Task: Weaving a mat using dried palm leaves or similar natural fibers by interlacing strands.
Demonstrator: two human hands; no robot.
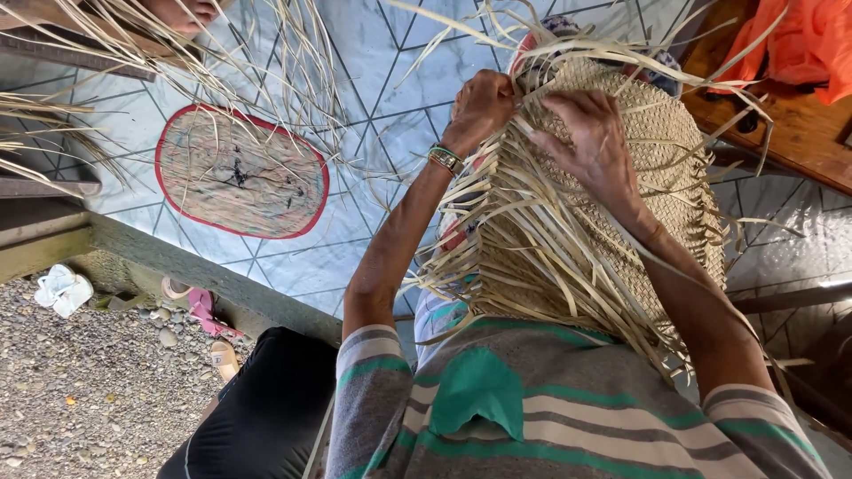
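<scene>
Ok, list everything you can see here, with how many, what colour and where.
Pale straw woven piece with loose strip ends: one, tan, centre right, under both hands.
Loose pale straw strips: many, tan, spread along the top left.
Oval woven mat with red edging: one, brown and red, on the tiled floor at left.
Pale blue tiled floor: one, centre.
Orange cloth: one, on the brown wooden bench at top right.
White sandals: a pair, on the grey gravel at lower left.
Pink sandal: one, at the gravel's edge.
Striped grey, green and cream shirt: one, bottom centre.
Beaded wristband: one, green, left wrist.
Left hand: gripping strips at the weave's edge.
Right hand: pressed on the weave.
</scene>
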